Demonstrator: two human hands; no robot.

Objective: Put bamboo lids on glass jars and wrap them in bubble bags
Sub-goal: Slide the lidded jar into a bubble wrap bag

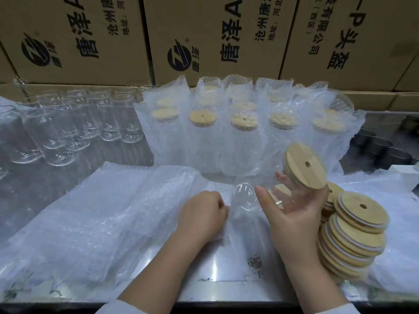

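Here, the right hand (294, 218) is turned palm up with a glass jar (247, 199) lying tilted across it. The thumb and fingers curl loosely round the clear wall. The jar's round base points left, toward the left hand (204, 216), and its mouth points up and to the right. A bamboo lid (305, 165) (round, with a small hole off centre) sits on that mouth, just beyond the fingertips.

The left hand rests knuckles up on the table (226, 288), fingers curled in. It seems to pinch the edge of a bubble bag (238, 225) right beside the jar's base, though the clear film makes the hold hard to read. That bag lies at the near end of a flat pile of bubble bags (97, 211) spreading off to the left.

A leaning stack of lids (353, 234) stands just right of the right wrist. Behind the hands, rows of wrapped jars (244, 132) stand upright in their bags with lids on. Empty jars (79, 128) crowd the far left, and printed cardboard boxes (217, 37) line the back.
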